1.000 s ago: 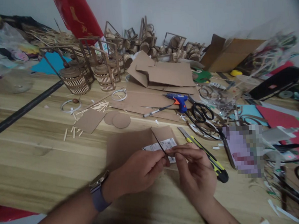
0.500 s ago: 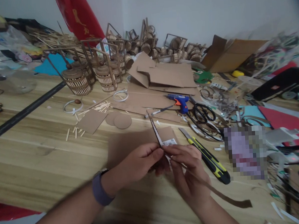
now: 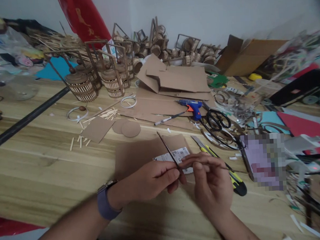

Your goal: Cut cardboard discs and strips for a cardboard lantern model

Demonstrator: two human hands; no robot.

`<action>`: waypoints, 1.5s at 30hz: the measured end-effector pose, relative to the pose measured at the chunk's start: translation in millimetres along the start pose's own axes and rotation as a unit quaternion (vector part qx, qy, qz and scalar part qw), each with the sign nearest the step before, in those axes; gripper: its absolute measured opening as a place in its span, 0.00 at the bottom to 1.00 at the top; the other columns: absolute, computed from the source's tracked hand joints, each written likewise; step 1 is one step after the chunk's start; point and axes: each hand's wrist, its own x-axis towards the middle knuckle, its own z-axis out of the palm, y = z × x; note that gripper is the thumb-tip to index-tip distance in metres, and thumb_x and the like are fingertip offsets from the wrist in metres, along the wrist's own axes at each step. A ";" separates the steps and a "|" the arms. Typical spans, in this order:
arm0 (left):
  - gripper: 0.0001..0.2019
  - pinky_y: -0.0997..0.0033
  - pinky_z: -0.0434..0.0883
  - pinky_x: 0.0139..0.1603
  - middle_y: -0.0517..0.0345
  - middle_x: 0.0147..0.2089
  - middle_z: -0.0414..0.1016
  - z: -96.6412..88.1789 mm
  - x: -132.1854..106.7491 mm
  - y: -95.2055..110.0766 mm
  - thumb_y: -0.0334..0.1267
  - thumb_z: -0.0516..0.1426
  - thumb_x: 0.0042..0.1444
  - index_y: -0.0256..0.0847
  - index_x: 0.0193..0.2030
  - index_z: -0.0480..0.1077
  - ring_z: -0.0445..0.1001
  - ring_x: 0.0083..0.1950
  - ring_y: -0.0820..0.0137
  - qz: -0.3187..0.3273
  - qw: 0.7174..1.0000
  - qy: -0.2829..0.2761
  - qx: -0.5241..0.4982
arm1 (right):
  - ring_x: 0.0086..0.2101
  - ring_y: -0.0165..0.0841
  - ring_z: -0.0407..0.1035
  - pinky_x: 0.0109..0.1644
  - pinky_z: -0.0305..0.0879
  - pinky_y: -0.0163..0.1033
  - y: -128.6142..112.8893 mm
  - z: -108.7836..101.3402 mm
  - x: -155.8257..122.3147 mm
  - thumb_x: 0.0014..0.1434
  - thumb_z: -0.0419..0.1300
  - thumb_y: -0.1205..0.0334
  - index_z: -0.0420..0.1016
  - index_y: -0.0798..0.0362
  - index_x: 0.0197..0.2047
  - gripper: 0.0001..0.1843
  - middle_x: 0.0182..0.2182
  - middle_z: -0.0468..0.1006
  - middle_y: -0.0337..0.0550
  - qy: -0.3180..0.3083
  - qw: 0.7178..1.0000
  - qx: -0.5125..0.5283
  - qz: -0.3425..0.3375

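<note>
My left hand (image 3: 152, 179) is closed, its thumb and fingers pinching a thin flat piece (image 3: 165, 144) with a dark speckled edge. The piece is seen edge-on, so its full shape is hidden. My right hand (image 3: 213, 183) pinches a narrow brown strip (image 3: 228, 168) that meets the piece near my left fingertips and trails off to the right. Below both hands lies a brown cardboard sheet (image 3: 132, 153) with a white printed label (image 3: 181, 153). A yellow-and-black utility knife (image 3: 239, 188), blade out, rests partly behind my right hand.
Ahead lie two cardboard discs (image 3: 130, 129), a blue glue gun (image 3: 193, 109), black-handled scissors (image 3: 218, 119) and a pen (image 3: 169, 118). Small slatted baskets (image 3: 81, 87) with handles stand at the back left. Folded cardboard (image 3: 184, 79) lies mid-table. Cables and scraps crowd the right side.
My right hand has shifted right, away from my left fingers, and its strip now runs more level. The flat piece has tilted lower, showing only its edge, and more of the label shows.
</note>
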 end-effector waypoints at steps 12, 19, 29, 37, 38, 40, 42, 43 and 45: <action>0.29 0.74 0.60 0.27 0.61 0.29 0.70 4.7 4.9 -6.5 0.69 0.52 0.61 0.40 0.36 0.64 0.64 0.26 0.75 -0.032 0.988 0.048 -0.142 | 0.42 0.40 0.78 0.49 0.68 0.49 2.3 -1.1 0.4 0.64 0.61 0.70 0.71 0.47 0.46 0.10 0.40 0.85 0.42 -0.071 0.984 -0.096 -0.129; 0.28 0.73 0.63 0.32 0.62 0.27 0.67 1.6 0.6 -3.2 0.66 0.47 0.66 0.40 0.36 0.65 0.66 0.29 0.72 -0.001 1.000 0.017 -0.026 | 0.39 0.38 0.76 0.46 0.69 0.47 2.3 -1.3 -2.0 0.68 0.57 0.69 0.73 0.46 0.44 0.08 0.34 0.83 0.41 -0.036 0.996 -0.059 -0.055; 0.28 0.74 0.64 0.29 0.60 0.30 0.71 4.6 2.1 -4.1 0.67 0.54 0.61 0.38 0.42 0.67 0.67 0.27 0.74 -0.027 0.985 -0.025 -0.167 | 0.40 0.38 0.76 0.49 0.69 0.48 0.7 0.0 -1.1 0.68 0.58 0.70 0.70 0.47 0.44 0.07 0.34 0.83 0.40 -0.031 0.995 -0.033 -0.087; 0.28 0.74 0.68 0.28 0.58 0.29 0.72 6.2 4.6 -10.0 0.67 0.56 0.60 0.38 0.40 0.66 0.71 0.26 0.73 -0.019 0.978 -0.012 -0.207 | 0.43 0.40 0.77 0.50 0.70 0.51 3.4 -1.3 -3.8 0.67 0.59 0.68 0.72 0.46 0.47 0.07 0.41 0.84 0.44 -0.069 0.991 -0.056 -0.096; 0.29 0.74 0.68 0.28 0.58 0.29 0.72 6.2 3.8 -9.2 0.67 0.56 0.60 0.38 0.40 0.66 0.70 0.26 0.73 -0.020 0.981 -0.014 -0.193 | 0.42 0.39 0.77 0.50 0.69 0.50 3.1 -1.6 -3.2 0.68 0.58 0.68 0.72 0.46 0.46 0.07 0.40 0.84 0.43 -0.065 0.992 -0.054 -0.093; 0.29 0.73 0.68 0.28 0.58 0.29 0.72 6.4 1.7 -7.1 0.68 0.53 0.61 0.38 0.38 0.66 0.70 0.26 0.73 -0.027 0.987 -0.022 -0.157 | 0.38 0.39 0.78 0.48 0.69 0.50 1.5 -2.4 -1.2 0.69 0.57 0.68 0.73 0.46 0.43 0.06 0.36 0.85 0.41 -0.050 0.994 -0.053 -0.079; 0.29 0.73 0.68 0.29 0.58 0.29 0.72 6.7 -0.4 -5.3 0.68 0.51 0.62 0.39 0.35 0.65 0.69 0.26 0.74 -0.035 0.990 -0.041 -0.128 | 0.35 0.38 0.77 0.43 0.71 0.46 -0.9 -3.2 1.1 0.70 0.57 0.65 0.73 0.46 0.41 0.06 0.32 0.83 0.40 -0.038 0.997 -0.048 -0.045; 0.29 0.73 0.68 0.30 0.58 0.29 0.71 6.9 -1.1 -4.8 0.68 0.50 0.62 0.40 0.34 0.65 0.69 0.26 0.74 -0.037 0.991 -0.047 -0.120 | 0.34 0.37 0.76 0.41 0.72 0.44 -2.0 -3.5 2.0 0.70 0.57 0.64 0.74 0.46 0.40 0.06 0.31 0.82 0.40 -0.034 0.998 -0.043 -0.026; 0.29 0.73 0.67 0.30 0.58 0.29 0.71 7.3 -1.4 -4.7 0.68 0.50 0.62 0.40 0.33 0.64 0.68 0.26 0.74 -0.044 0.990 -0.056 -0.120 | 0.34 0.36 0.76 0.37 0.72 0.40 -3.3 -3.7 2.5 0.70 0.57 0.63 0.73 0.46 0.39 0.07 0.30 0.81 0.40 -0.029 0.999 -0.026 0.003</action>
